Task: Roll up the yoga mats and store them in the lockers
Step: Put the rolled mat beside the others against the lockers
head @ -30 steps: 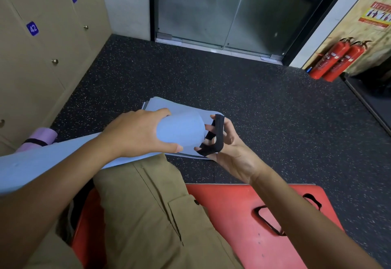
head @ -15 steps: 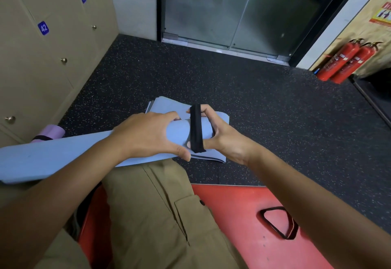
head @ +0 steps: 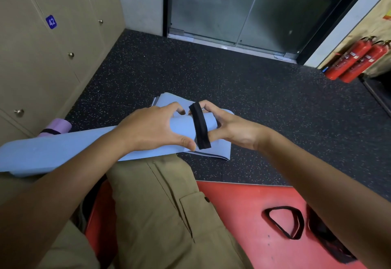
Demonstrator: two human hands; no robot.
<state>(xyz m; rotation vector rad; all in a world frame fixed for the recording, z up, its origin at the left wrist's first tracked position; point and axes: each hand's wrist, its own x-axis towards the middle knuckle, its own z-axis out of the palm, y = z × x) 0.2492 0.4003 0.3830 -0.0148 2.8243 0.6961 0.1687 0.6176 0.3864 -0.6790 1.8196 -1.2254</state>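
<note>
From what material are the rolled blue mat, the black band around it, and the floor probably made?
Rolled blue mat: likely soft foam with a matte finish; it curls smoothly and shows no shine.
Black band: probably elastic fabric webbing; it is flat, dull, and wraps the roll closely.
Floor: seemingly rubber gym flooring; it is dark, grainy, with pale speckles.

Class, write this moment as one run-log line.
step: banding rolled blue mat | left hand: grips roll | right hand: holds black band round roll end | lockers: shut
</note>
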